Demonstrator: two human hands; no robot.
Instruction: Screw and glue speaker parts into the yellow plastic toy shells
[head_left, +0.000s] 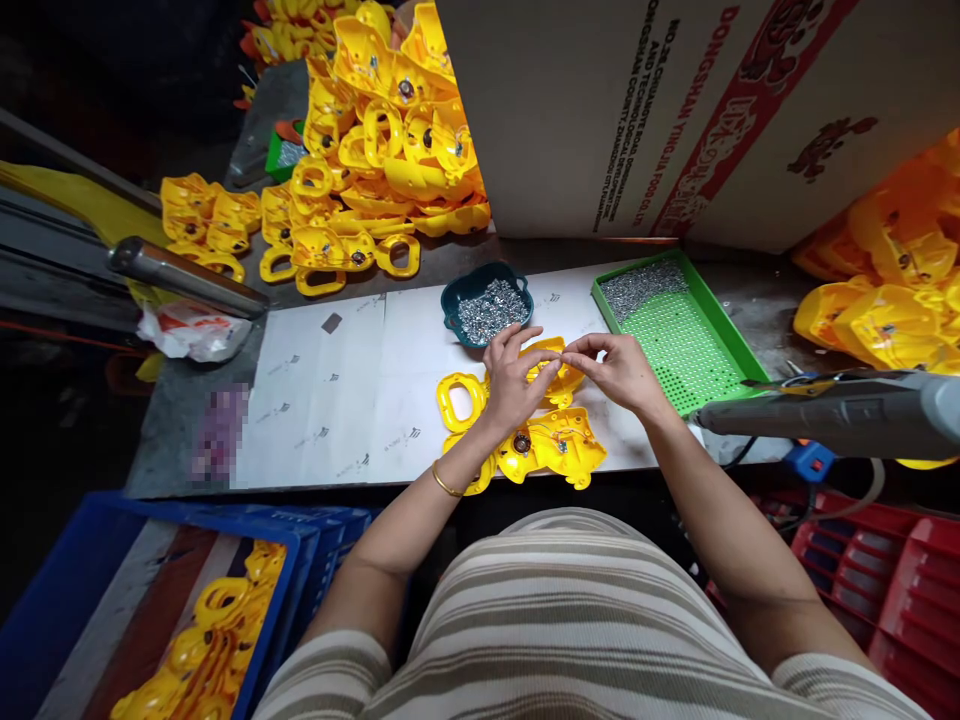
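My left hand (516,378) and my right hand (616,368) meet at their fingertips above a yellow plastic shell half (564,388). Both are closed in a pinch; whatever sits between the fingertips is too small to make out. The left hand partly covers that shell, whose looped handle (460,402) shows beside it. Closer to my body lies a second yellow shell half (559,447), hollow side up, with a round dark part and thin wires inside. Just beyond my left hand stands a dark green bowl (450,310) of small shiny metal pieces.
At right lies a green perforated tray (682,340) with small dark and metal bits. A grey tool (825,415) juts in from the right. Yellow shells (405,150) are heaped behind, beside a large carton (570,130). A blue crate (289,560) stands lower left.
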